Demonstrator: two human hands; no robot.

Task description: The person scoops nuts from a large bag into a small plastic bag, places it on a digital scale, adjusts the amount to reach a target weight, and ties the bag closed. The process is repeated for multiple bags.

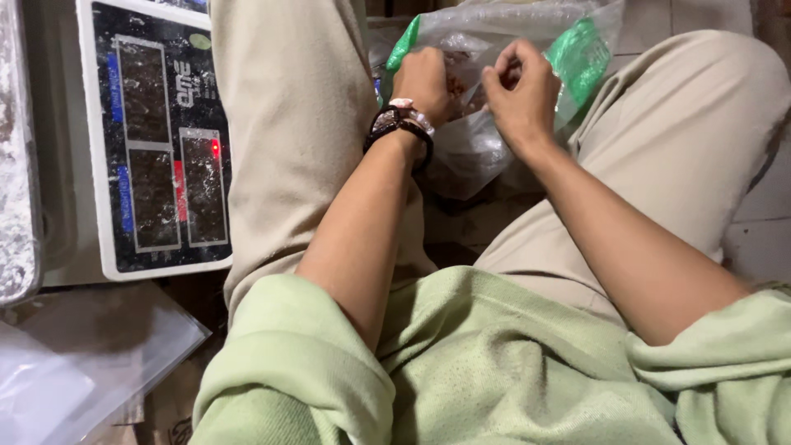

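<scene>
Seated, knees apart, clear plastic bag (486,140) with green print between them: left hand (424,78) closed on the bag's rim to hold its mouth open, right hand (521,89) pinching the opposite edge; digital scale (156,140) left of the bag.

1. A plastic bag (486,124) lies far, between the person's knees.
2. The left hand (424,78) and right hand (521,91) sit side by side at the bag's mouth.
3. A weighing scale (156,140) stands left of the left leg.
4. Clear plastic sheets (74,363) lie near, before the scale.
</scene>
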